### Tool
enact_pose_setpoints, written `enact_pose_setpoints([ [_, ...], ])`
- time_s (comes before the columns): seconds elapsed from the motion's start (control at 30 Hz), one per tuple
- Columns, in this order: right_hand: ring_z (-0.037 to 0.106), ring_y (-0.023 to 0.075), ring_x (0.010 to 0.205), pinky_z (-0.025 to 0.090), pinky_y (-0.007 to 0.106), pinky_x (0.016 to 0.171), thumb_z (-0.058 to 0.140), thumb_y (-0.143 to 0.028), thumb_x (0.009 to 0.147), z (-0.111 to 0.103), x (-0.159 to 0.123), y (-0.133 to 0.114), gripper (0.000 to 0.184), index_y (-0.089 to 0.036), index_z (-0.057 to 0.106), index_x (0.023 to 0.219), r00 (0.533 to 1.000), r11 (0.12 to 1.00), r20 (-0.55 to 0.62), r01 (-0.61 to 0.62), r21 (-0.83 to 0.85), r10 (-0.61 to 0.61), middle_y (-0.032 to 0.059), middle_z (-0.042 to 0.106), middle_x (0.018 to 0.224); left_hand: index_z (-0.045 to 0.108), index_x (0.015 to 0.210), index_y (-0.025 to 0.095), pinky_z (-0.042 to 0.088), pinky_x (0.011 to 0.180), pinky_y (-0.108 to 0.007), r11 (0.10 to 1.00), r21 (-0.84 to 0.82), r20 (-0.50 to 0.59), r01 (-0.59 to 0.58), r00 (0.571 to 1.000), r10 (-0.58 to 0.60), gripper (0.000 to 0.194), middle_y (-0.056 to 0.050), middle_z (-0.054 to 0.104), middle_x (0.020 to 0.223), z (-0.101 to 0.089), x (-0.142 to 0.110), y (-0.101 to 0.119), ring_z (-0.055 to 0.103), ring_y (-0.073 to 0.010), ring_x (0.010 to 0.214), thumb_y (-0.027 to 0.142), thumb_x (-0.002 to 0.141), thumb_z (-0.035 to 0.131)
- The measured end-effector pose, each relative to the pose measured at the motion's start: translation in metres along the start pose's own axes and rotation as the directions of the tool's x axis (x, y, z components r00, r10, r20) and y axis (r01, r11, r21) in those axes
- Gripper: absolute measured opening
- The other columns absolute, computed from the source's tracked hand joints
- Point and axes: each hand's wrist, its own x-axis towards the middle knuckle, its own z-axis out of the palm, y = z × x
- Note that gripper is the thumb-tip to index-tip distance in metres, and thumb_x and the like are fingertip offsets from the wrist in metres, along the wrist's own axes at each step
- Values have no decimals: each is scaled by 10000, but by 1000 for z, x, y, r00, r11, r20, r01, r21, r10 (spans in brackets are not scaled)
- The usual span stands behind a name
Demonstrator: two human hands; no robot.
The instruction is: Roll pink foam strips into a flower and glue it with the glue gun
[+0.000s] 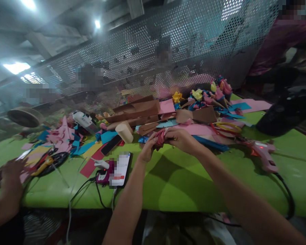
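Nearest the camera, at centre, the left hand (150, 146) and right hand (177, 139) both grip a bundled pink piece (160, 139) above the green counter (178, 194); a pink glue gun (265, 156) lies at right.

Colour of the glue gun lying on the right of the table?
The glue gun is pink; shows best in the head view.

bare green strip along the counter's (178, 190) near edge, pink glue gun (265, 156) blocking its right end
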Motion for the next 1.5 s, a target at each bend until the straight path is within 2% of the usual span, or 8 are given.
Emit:
enact_pose_setpoints([
  [0.23,655,172,791,492,260,744,651,-67,798,-2,1,-8,140,-182,732,796,999,999,2,-32,30,32,38,712,842,605,1199,171,244,501,-229,999,35,20,-27,999,26,620,41,521,681,-4,2,-1,393,-79,543,501,684,704],
  [0.4,648,173,769,484,258,709,714,-162,792,-3,1,-14,25,-178,727,806,999,998,39,-37,47,36,34,714,828,635,1139,173,252,489,-223,996,57,9,-71,997,70,564,31,538,705,-4,1,0,378,-80,558,504,687,707],
  [0.53,634,156,736,478,252,710,675,-109,795,0,1,-10,85,-178,713,764,999,997,2,-40,69,40,20,702,789,642,1080,175,274,499,-224,992,101,68,-75,995,69,478,32,518,702,-3,-1,3,384,-81,557,494,727,691],
  [0.8,593,145,689,437,235,652,682,-80,771,5,0,-3,105,-169,665,718,999,999,-32,-29,-21,28,15,671,734,625,1118,171,281,517,-233,990,123,87,-71,994,60,538,14,554,741,-2,-2,4,413,-90,577,528,718,669],
  [0.97,589,151,695,449,248,667,686,-84,786,7,0,-1,115,-168,667,710,998,1000,-59,-7,-22,6,21,667,740,622,1137,180,251,510,-231,995,87,47,-55,998,51,552,16,574,749,-2,-2,2,385,-82,561,516,702,674],
  [1.2,646,166,770,492,258,737,680,-80,802,3,1,-1,125,-193,733,787,1000,999,-10,11,41,-11,27,713,814,650,1099,170,240,499,-231,997,57,64,-60,996,57,506,33,528,682,-4,-3,5,409,-84,557,466,691,693],
  [1.37,660,173,811,490,263,754,666,-62,805,3,0,1,154,-195,742,815,999,999,6,47,-27,-47,40,724,867,655,1090,155,196,468,-232,999,3,44,-42,998,42,537,32,527,648,-3,-3,5,406,-80,509,485,668,681],
  [1.5,650,169,821,454,249,722,658,-74,823,5,-1,-9,148,-187,739,872,998,983,33,67,-173,-62,49,721,909,653,1042,158,186,459,-220,999,-35,60,-39,997,41,529,31,515,654,-2,-10,14,381,-77,503,521,661,689],
])
